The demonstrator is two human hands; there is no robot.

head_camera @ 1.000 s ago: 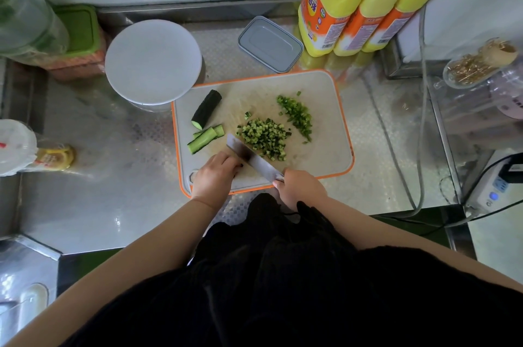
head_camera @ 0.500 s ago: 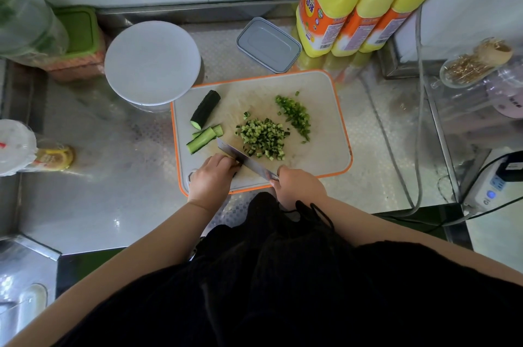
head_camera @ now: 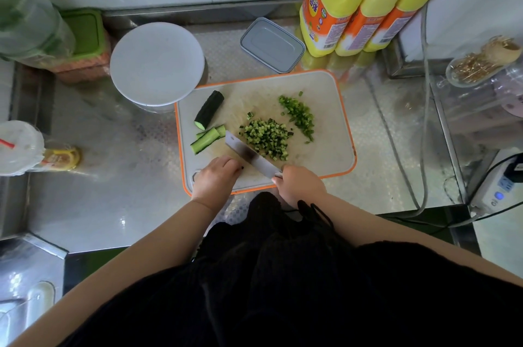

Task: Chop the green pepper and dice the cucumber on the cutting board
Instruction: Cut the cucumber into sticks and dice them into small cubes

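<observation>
Seen from above, the right hand point(head_camera: 300, 186) grips the handle of a knife point(head_camera: 252, 156) whose blade lies slanted across the near part of an orange-edged cutting board point(head_camera: 331, 108). The left hand point(head_camera: 215, 178) rests on the board beside the blade, fingers curled; whether it holds anything is hidden. Diced cucumber point(head_camera: 266, 139) sits mid-board against the blade, chopped green pepper point(head_camera: 299, 115) just right, cucumber strips point(head_camera: 208, 138) and an uncut cucumber piece point(head_camera: 209, 109) left.
</observation>
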